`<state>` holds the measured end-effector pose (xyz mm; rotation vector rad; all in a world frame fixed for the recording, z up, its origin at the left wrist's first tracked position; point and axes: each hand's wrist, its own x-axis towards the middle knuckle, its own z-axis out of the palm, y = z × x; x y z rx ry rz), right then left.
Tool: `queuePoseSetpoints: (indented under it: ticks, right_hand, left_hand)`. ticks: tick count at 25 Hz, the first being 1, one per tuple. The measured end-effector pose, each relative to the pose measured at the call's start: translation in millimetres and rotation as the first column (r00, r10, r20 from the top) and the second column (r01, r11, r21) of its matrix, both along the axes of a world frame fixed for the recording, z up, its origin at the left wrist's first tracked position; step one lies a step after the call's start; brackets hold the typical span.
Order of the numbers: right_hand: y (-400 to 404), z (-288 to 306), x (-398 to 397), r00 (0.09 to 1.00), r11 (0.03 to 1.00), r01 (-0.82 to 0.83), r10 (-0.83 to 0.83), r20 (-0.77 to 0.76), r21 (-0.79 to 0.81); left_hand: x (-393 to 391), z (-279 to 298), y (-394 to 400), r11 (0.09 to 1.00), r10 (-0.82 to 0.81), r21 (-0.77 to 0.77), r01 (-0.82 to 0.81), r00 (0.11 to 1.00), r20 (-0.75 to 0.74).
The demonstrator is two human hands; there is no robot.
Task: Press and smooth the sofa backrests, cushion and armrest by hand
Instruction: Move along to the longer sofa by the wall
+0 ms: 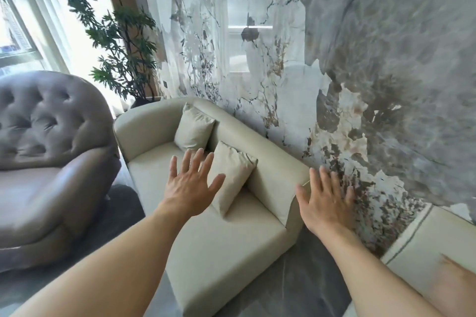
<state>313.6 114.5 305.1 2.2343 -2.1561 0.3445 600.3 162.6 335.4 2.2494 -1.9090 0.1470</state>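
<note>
A cream sofa (221, 242) stands against the marbled wall, its long backrest (273, 162) along the wall and a curved armrest (144, 123) at the far end. Two cream cushions lean on the backrest: a far cushion (194, 127) in the corner and a near cushion (233, 175). My left hand (189, 185) is stretched out above the seat, fingers spread, just left of the near cushion and holding nothing. Over the near end of the backrest is my right hand (325, 203), also spread with nothing in it; whether it touches the backrest is unclear.
A grey tufted armchair (49, 149) stands left of the sofa with a narrow gap between them. A tall potted plant (118, 41) is behind the sofa's far end by the window. Another cream seat (422, 247) sits at the lower right. The floor is dark grey.
</note>
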Motion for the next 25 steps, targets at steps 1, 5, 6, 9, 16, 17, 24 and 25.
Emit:
queuePoseSetpoints:
  ticks: [1,5,6,9,16,17,24,25]
  right_hand:
    - [-6.7,0.1,12.0,1.0,1.0,-0.013,0.013,0.003,0.012]
    - [-23.4,-0.2,61.6,0.999,0.999,-0.011,0.013,-0.03,0.038]
    - [-26.4,-1.1,77.4,0.999,0.999,0.002,0.0,-0.043,0.036]
    - [-30.6,-3.7,135.6,0.995,0.998,0.055,-0.053,-0.083,0.033]
    - [-33.0,0.0,251.9,0.981,0.988,0.144,-0.134,-0.138,0.062]
    - [-34.7,1.6,260.2,0.978,0.986,0.157,-0.147,-0.146,0.058]
    - [-69.5,3.8,275.7,0.958,0.969,0.244,-0.234,-0.167,0.038]
    - [-79.7,1.1,276.2,0.959,0.968,0.249,-0.241,-0.149,0.039]
  left_hand:
    - [10.9,-1.3,-3.6,1.0,0.008,-0.001,-0.008,1.0,-0.005]
    - [60.0,-14.7,-21.4,1.0,0.003,0.024,-0.002,1.0,-0.029]
    - [76.8,-18.9,-27.7,1.0,-0.007,0.025,0.008,0.999,-0.038]
    - [140.5,-29.8,-45.8,0.999,-0.045,0.009,0.046,0.997,-0.06]
    - [264.3,-37.6,-74.7,0.992,-0.118,0.027,0.121,0.988,-0.095]
    - [272.4,-37.2,-82.7,0.991,-0.133,0.018,0.136,0.985,-0.108]
    - [285.9,-45.3,-133.7,0.974,-0.224,0.012,0.226,0.969,-0.106]
    - [286.1,-44.2,-143.3,0.972,-0.231,0.012,0.233,0.968,-0.094]
